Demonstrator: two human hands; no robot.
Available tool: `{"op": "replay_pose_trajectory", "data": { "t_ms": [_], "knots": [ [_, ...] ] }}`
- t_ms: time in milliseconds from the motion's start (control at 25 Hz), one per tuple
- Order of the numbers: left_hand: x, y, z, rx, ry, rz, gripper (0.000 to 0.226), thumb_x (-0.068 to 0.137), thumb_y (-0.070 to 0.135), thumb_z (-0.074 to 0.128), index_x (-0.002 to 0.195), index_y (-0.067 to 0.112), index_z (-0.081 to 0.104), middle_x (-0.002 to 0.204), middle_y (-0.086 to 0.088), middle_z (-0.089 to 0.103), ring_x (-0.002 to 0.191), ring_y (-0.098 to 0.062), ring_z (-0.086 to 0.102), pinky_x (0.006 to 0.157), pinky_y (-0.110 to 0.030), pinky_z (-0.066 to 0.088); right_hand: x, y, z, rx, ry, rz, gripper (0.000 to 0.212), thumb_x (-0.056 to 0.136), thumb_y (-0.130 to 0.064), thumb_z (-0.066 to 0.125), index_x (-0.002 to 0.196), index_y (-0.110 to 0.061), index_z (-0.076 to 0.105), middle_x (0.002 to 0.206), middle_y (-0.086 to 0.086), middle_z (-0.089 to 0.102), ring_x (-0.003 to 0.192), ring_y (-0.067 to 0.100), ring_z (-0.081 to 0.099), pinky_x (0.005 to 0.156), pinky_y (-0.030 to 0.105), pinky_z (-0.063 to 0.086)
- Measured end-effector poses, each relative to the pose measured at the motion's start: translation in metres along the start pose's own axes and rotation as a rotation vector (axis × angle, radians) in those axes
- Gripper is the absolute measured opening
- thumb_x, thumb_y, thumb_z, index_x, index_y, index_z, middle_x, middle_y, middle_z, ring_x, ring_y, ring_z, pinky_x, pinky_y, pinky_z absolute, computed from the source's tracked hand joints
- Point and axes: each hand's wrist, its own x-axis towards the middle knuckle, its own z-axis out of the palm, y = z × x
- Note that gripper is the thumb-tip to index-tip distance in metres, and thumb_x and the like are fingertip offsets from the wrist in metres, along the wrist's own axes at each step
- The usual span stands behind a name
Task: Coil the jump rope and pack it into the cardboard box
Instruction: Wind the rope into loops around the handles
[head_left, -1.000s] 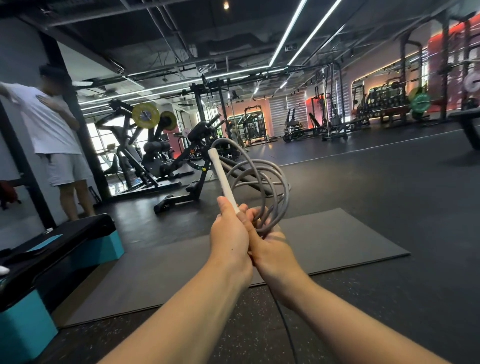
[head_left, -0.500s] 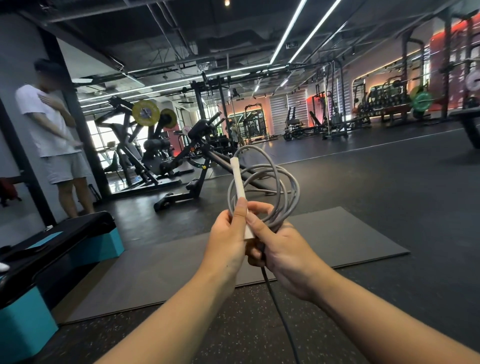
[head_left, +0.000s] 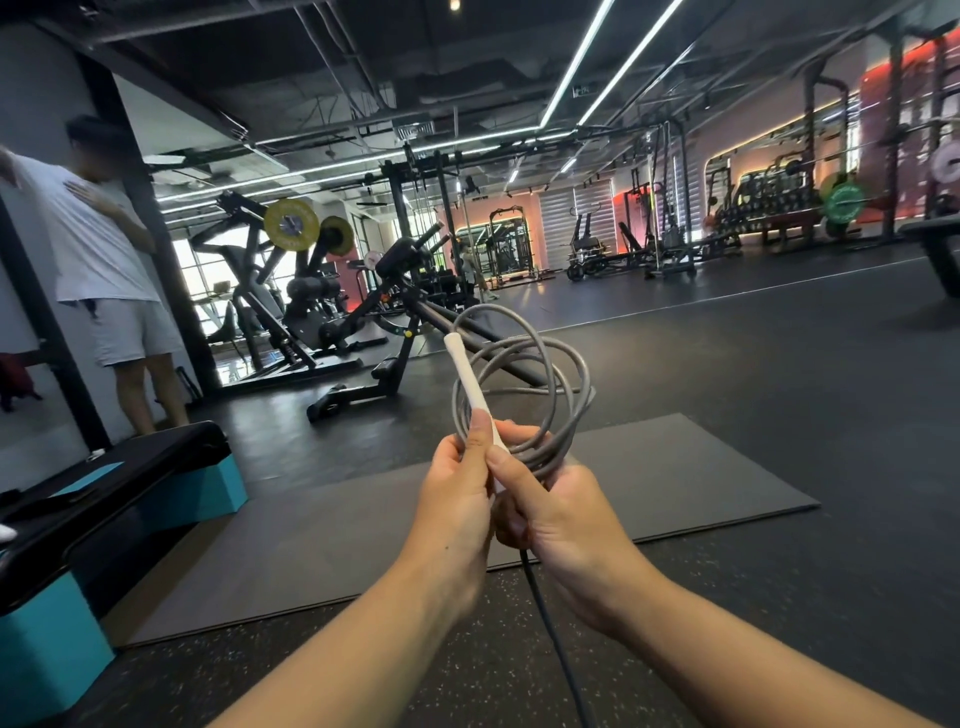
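You are holding the jump rope (head_left: 524, 395) up in front of you at chest height, both hands meeting at the bottom of the bundle. Your left hand (head_left: 457, 499) is wrapping round the lower end of the white handle (head_left: 470, 384), thumb lying straight up along it, so the handle is standing tilted up and away from your knuckles and acting as a spine for the loops. Your right hand (head_left: 561, 514) is closing on the gathered grey loops right beside the left, thumb pressing across toward the handle; that pinch, I judge, is keeping the turns from springing apart. The coil is fanning out above and beyond your right hand, loose and uneven, some turns wider than others. One dark tail of rope (head_left: 550, 639) is hanging straight down from under your right hand between your forearms, so the coiling looks unfinished: that length probably needs feeding up into the bundle. Under your hands a grey exercise mat (head_left: 675, 467) is lying on the gym floor. The cardboard box is nowhere in view, so packing is not yet possible from here. Off beyond your left hand a teal step platform (head_left: 156, 499) is sitting, a person (head_left: 98, 249) standing past it.
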Motion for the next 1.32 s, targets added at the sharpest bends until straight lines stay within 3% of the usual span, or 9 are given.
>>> {"op": "replay_pose_trajectory", "data": {
  "t_ms": [240, 360, 480, 640, 720, 800, 920, 1160, 1320],
  "knots": [
    [-0.001, 0.004, -0.013, 0.145, 0.011, 0.028, 0.045, 0.095, 0.047, 0.063, 0.12, 0.01, 0.068, 0.118, -0.026, 0.072, 0.096, -0.035, 0.074, 0.072, -0.04, 0.064, 0.004, -0.01, -0.012, -0.098, -0.116, -0.003, 0.02, 0.1, -0.022, 0.061, 0.112, -0.01, 0.071, 0.079, 0.014, 0.04, 0.053, 0.016, 0.029, 0.049, 0.03, 0.026],
    [0.004, 0.011, -0.019, 0.295, 0.11, -0.003, 0.089, 0.08, 0.057, 0.076, 0.15, 0.029, 0.028, 0.138, -0.014, 0.06, 0.113, -0.03, 0.069, 0.098, -0.048, 0.057, 0.007, -0.014, -0.02, -0.107, -0.143, 0.043, 0.019, 0.1, -0.02, 0.061, 0.105, -0.003, 0.066, 0.074, 0.011, 0.043, 0.051, 0.014, 0.029, 0.049, 0.028, 0.024],
    [0.004, 0.038, -0.041, 0.841, 0.145, 0.419, 0.105, 0.08, 0.045, 0.08, 0.159, 0.033, 0.01, 0.164, 0.001, 0.023, 0.149, -0.016, 0.028, 0.121, -0.04, 0.025, 0.012, -0.028, -0.035, -0.253, -0.229, 0.143, 0.018, 0.101, -0.015, 0.058, 0.111, -0.002, 0.066, 0.072, 0.001, 0.049, 0.05, 0.011, 0.031, 0.051, 0.027, 0.026],
    [0.01, 0.101, -0.035, 1.55, -0.387, 0.948, 0.088, 0.081, 0.03, 0.065, 0.159, 0.033, 0.024, 0.172, 0.011, 0.012, 0.158, -0.008, 0.001, 0.128, -0.045, 0.0, 0.016, -0.05, -0.043, -0.557, -0.386, 0.216, 0.022, 0.1, -0.017, 0.062, 0.105, 0.004, 0.063, 0.068, 0.0, 0.047, 0.051, 0.009, 0.037, 0.051, 0.026, 0.031],
    [0.017, 0.119, -0.012, 1.8, -0.655, 0.867, 0.074, 0.082, 0.045, 0.053, 0.153, 0.032, 0.038, 0.169, 0.009, 0.024, 0.158, -0.01, 0.005, 0.128, -0.041, -0.006, 0.017, -0.06, -0.041, -0.663, -0.429, 0.208, 0.015, 0.097, -0.018, 0.065, 0.086, -0.009, 0.062, 0.066, 0.001, 0.048, 0.052, 0.009, 0.041, 0.051, 0.026, 0.033],
    [0.021, 0.123, 0.007, 1.952, -0.798, 0.744, 0.058, 0.087, 0.055, 0.051, 0.137, 0.026, 0.053, 0.149, 0.001, 0.053, 0.148, -0.022, 0.034, 0.121, -0.031, 0.017, 0.018, -0.068, -0.039, -0.743, -0.463, 0.197, 0.016, 0.095, -0.017, 0.066, 0.082, -0.012, 0.06, 0.064, 0.001, 0.05, 0.054, 0.011, 0.045, 0.051, 0.026, 0.037],
    [0.028, 0.117, 0.018, 2.016, -0.817, 0.657, 0.035, 0.092, 0.052, 0.065, 0.101, 0.021, 0.052, 0.089, 0.005, 0.058, 0.079, -0.01, 0.052, 0.064, -0.027, 0.035, 0.017, -0.071, -0.039, -0.899, -0.5, 0.165, 0.018, 0.094, -0.019, 0.067, 0.082, -0.007, 0.063, 0.066, 0.002, 0.055, 0.059, 0.014, 0.05, 0.053, 0.029, 0.043],
    [0.035, 0.107, -0.002, 1.632, -0.763, 0.334, 0.028, 0.096, 0.048, 0.062, 0.097, 0.02, 0.061, 0.075, 0.009, 0.057, 0.061, -0.004, 0.047, 0.055, -0.019, 0.034, 0.016, -0.072, -0.05, -0.855, -0.435, 0.061, 0.014, 0.096, -0.019, 0.069, 0.1, -0.006, 0.065, 0.068, -0.001, 0.059, 0.062, 0.012, 0.049, 0.055, 0.024, 0.038],
    [0.034, 0.104, -0.013, 1.28, -0.696, 0.095, 0.037, 0.089, 0.059, 0.067, 0.097, 0.024, 0.074, 0.068, 0.005, 0.053, 0.055, -0.014, 0.041, 0.049, -0.023, 0.036, 0.02, -0.067, -0.054, -0.598, -0.426, 0.113, 0.041, 0.091, -0.012, 0.074, 0.121, -0.011, 0.046, 0.073, 0.004, 0.063, 0.062, 0.012, 0.054, 0.054, 0.021, 0.039]
  ]
}}
